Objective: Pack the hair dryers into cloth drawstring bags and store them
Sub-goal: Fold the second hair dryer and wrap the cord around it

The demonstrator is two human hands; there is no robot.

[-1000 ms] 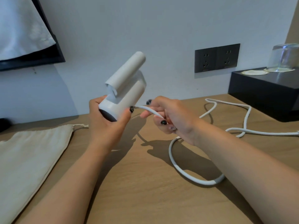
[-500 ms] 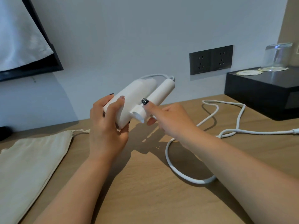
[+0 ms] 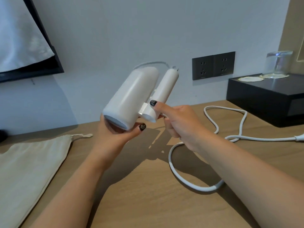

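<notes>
The dryer [image 3: 131,99], long axis toward 1 o'clock, rests in the left hand [image 3: 113,137] with fingers wrapped under it, right fingers [image 3: 158,106] pinching its folded handle, bag [image 3: 31,163] flat on the counter [image 3: 148,203] at 8 o'clock, nearer the left hand.

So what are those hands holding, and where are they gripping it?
A white hair dryer. The left hand cups the barrel's near end; the right hand pinches the folded handle near its hinge.

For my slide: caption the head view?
Both hands hold a folded white hair dryer above the desk.
</notes>
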